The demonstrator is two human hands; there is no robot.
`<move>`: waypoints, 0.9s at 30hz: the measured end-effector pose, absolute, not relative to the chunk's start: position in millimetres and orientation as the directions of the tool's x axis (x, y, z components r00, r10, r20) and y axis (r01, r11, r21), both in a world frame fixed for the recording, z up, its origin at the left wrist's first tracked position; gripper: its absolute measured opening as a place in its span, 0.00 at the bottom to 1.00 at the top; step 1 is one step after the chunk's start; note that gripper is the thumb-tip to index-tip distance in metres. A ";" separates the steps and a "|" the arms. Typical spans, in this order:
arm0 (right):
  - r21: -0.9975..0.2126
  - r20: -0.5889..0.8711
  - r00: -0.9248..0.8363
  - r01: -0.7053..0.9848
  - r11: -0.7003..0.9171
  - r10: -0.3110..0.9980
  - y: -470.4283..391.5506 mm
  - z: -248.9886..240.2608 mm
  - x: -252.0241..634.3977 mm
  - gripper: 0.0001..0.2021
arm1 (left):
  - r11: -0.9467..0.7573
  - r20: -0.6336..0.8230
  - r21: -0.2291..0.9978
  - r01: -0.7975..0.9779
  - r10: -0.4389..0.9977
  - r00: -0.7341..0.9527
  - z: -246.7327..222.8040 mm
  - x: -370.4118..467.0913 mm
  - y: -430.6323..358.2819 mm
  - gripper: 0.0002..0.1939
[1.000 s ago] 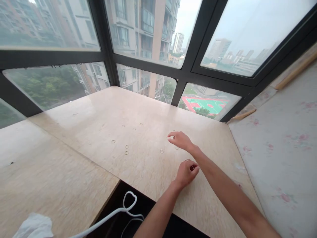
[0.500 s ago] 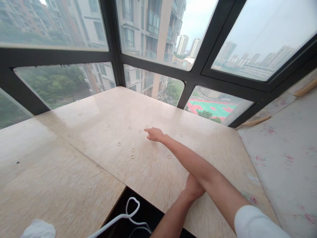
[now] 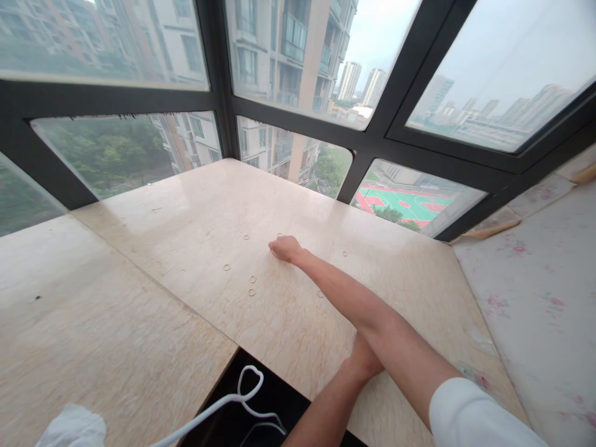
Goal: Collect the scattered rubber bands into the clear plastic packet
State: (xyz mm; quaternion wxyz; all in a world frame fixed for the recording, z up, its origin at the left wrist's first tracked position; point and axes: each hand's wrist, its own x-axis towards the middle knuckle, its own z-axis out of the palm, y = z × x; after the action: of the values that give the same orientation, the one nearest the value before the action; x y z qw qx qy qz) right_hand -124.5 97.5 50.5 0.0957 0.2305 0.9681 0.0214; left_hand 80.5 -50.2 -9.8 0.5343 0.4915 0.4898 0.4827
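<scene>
Several thin rings lie scattered on the marbled ledge (image 3: 186, 236), among them one ring (image 3: 226, 267) at the left and another ring (image 3: 345, 254) at the right. My right hand (image 3: 285, 248) rests low over the ledge in the middle, its fingers pinched together at the spot of a small ring, which I cannot clearly make out. One ring (image 3: 279, 235) shows just behind its knuckles. My left hand (image 3: 365, 360) is beneath my right forearm, its fingers hidden by that arm.
Dark window frames (image 3: 298, 130) border the ledge at the back. A white cable (image 3: 209, 410) loops over a dark opening near the front. White crumpled tissue (image 3: 73, 427) lies front left, and a flowered wall (image 3: 549, 298) stands at the right.
My right hand has gone from a pointing finger beside a ring to a closed pinch over that ring's place. The view has shifted slightly.
</scene>
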 end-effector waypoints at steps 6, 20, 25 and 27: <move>0.083 -0.236 -0.866 0.434 0.897 0.440 99.5 54.2 -107.9 0.12 | -0.019 0.021 0.995 0.095 1.000 -0.016 1.3 80.3 -49.9 0.11; -0.260 -0.155 -0.747 0.662 0.703 0.646 73.1 82.3 71.1 0.08 | -0.224 0.223 0.933 0.281 0.974 0.039 -7.4 89.1 -35.5 0.06; -0.453 0.029 -0.459 0.786 0.421 0.888 35.1 102.0 216.6 0.11 | -0.270 0.265 0.918 0.289 0.963 0.057 -8.0 92.2 -34.8 0.07; -0.608 0.064 -0.258 0.756 0.243 0.964 12.2 102.8 268.8 0.08 | -0.285 0.276 0.903 0.322 0.958 0.075 -7.6 93.1 -35.0 0.07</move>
State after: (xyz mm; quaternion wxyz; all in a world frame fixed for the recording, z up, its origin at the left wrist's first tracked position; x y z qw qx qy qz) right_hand 268.8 12.2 102.8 -0.2196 0.5681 0.7570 -0.2366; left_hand 93.1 -35.0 -7.6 0.3391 0.6501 0.4924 0.4690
